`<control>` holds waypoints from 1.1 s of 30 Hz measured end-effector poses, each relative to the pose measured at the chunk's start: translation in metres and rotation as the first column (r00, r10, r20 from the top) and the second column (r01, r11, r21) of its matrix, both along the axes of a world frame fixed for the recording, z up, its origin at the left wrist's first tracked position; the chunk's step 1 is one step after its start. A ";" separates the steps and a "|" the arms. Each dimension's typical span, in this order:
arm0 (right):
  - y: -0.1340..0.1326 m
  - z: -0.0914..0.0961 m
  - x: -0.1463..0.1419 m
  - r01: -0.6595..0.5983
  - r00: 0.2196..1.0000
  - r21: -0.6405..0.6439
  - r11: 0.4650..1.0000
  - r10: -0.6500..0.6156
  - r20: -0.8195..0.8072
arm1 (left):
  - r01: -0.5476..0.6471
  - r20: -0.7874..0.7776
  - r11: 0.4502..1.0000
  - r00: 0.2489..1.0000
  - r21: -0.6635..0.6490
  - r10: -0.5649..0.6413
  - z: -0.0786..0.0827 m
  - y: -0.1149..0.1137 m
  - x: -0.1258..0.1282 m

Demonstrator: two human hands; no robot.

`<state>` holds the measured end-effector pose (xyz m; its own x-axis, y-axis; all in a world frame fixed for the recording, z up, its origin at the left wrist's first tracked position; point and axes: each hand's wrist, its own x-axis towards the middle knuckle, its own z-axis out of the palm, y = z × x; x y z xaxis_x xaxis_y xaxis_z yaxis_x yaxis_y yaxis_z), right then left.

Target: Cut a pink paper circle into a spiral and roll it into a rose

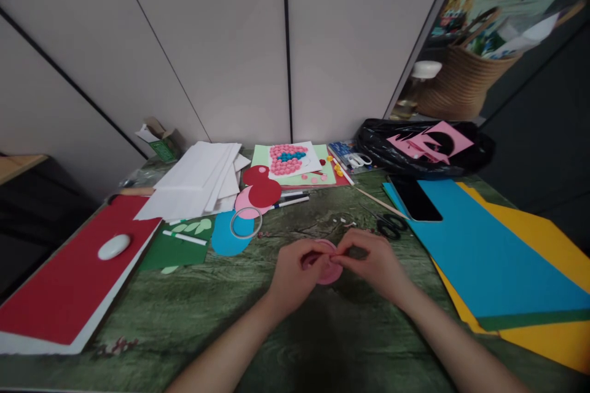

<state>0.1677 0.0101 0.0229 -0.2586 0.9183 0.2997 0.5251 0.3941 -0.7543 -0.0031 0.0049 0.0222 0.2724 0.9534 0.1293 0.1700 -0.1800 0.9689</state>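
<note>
Both hands meet over the green table at the centre. My left hand is curled around a round pink paper piece, with fingers closed on its edge. My right hand pinches the same pink piece from the right side, fingertips pressed together at its upper rim. What the fingertips do to the paper is too small to make out. Black scissors lie just behind my right hand.
Blue paper and yellow paper lie right, with a phone on them. A red sheet carrying a white oval object lies left. White papers, red circles, a tape ring, pens and a black bag sit behind.
</note>
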 end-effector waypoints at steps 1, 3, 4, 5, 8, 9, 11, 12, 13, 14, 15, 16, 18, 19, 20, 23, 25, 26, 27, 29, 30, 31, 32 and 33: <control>0.000 0.000 0.000 -0.001 1.000 -0.005 1.000 0.001 0.005 | 0.003 -0.001 1.000 1.000 0.000 -0.003 0.000 0.000 0.000; 0.000 0.000 0.000 -0.002 1.000 -0.016 1.000 0.002 0.012 | 0.012 -0.007 1.000 1.000 0.002 -0.012 0.001 0.000 0.000; 0.000 0.000 0.000 -0.002 1.000 -0.019 1.000 0.002 0.013 | 0.012 -0.012 1.000 1.000 0.004 -0.012 0.001 0.000 0.000; 0.000 0.000 0.000 -0.003 1.000 -0.022 1.000 0.004 0.014 | 0.012 -0.017 1.000 1.000 0.007 -0.012 0.002 0.000 0.000; 0.000 0.000 0.000 -0.016 1.000 -0.036 0.999 0.016 0.015 | 0.011 -0.031 1.000 0.999 0.023 -0.010 0.003 0.000 0.000; 0.000 0.000 0.000 -0.021 1.000 -0.043 0.999 0.021 0.015 | 0.013 -0.034 1.000 0.999 0.028 -0.012 0.003 0.000 0.000; 0.000 0.000 0.000 -0.031 0.999 -0.056 0.998 0.031 0.008 | 0.021 -0.032 0.999 0.999 0.035 -0.020 0.003 0.000 0.000; 0.000 0.000 -0.001 -0.035 0.999 -0.059 0.998 0.036 0.003 | 0.026 -0.031 0.999 0.999 0.037 -0.025 0.002 0.000 -0.001; 0.000 0.001 -0.001 -0.042 0.999 -0.060 0.997 0.042 -0.002 | 0.035 -0.032 0.999 0.999 0.039 -0.034 0.002 0.000 -0.001; 0.000 0.001 -0.001 -0.048 0.999 -0.059 0.997 0.048 -0.004 | 0.043 -0.034 0.998 0.999 0.042 -0.041 0.001 0.000 -0.001; 0.000 0.001 0.000 -0.053 0.999 -0.058 0.997 0.052 -0.003 | 0.052 -0.038 0.998 0.998 0.044 -0.050 0.001 0.000 -0.001; 0.000 0.002 0.000 -0.058 0.998 -0.058 0.997 0.058 0.001 | 0.059 -0.042 0.997 0.998 0.047 -0.057 0.001 0.000 -0.001; 0.000 0.002 0.001 -0.066 0.998 -0.056 0.996 0.067 0.014 | 0.066 -0.045 0.996 0.997 0.053 -0.063 0.001 0.000 -0.001; 0.000 0.002 0.001 -0.071 0.997 -0.054 0.996 0.072 0.023 | 0.070 -0.044 0.996 0.997 0.053 -0.067 0.002 0.000 -0.001; 0.000 0.001 0.002 -0.076 0.996 -0.051 0.996 0.078 0.034 | 0.074 -0.043 0.996 0.996 0.053 -0.072 0.002 0.000 -0.001; 0.001 0.000 0.003 -0.086 0.994 -0.040 0.995 0.089 0.070 | 0.097 -0.037 0.994 0.995 0.052 -0.095 0.003 0.001 -0.001; 0.001 0.000 0.004 -0.096 0.991 -0.032 0.995 0.099 0.085 | 0.106 -0.036 0.993 0.994 0.052 -0.104 0.003 0.001 -0.002; 0.002 -0.001 0.005 -0.101 0.991 -0.028 0.995 0.103 0.087 | 0.106 -0.036 0.993 0.994 0.051 -0.105 0.002 0.001 -0.001; 0.002 -0.001 0.005 -0.105 0.990 -0.025 0.994 0.107 0.087 | 0.106 -0.038 0.993 0.994 0.048 -0.104 0.002 0.001 -0.001; 0.002 -0.002 0.005 -0.112 0.990 -0.022 0.993 0.114 0.085 | 0.106 -0.039 0.993 0.994 0.049 -0.104 0.003 0.001 -0.001; 0.002 -0.002 0.005 -0.114 0.990 -0.025 0.993 0.115 0.085 | 0.110 -0.040 0.993 0.993 0.053 -0.108 0.004 0.001 0.000; 0.002 -0.002 0.005 -0.114 0.989 -0.027 0.993 0.116 0.089 | 0.115 -0.041 0.992 0.993 0.057 -0.112 0.005 0.001 0.000; 0.002 -0.002 0.006 -0.116 0.988 -0.029 0.993 0.118 0.096 | 0.121 -0.043 0.991 0.992 0.064 -0.118 0.006 0.001 0.000; 0.002 -0.002 0.006 -0.116 0.987 -0.032 0.993 0.119 0.107 | 0.129 -0.046 0.989 0.991 0.071 -0.126 0.007 0.001 0.000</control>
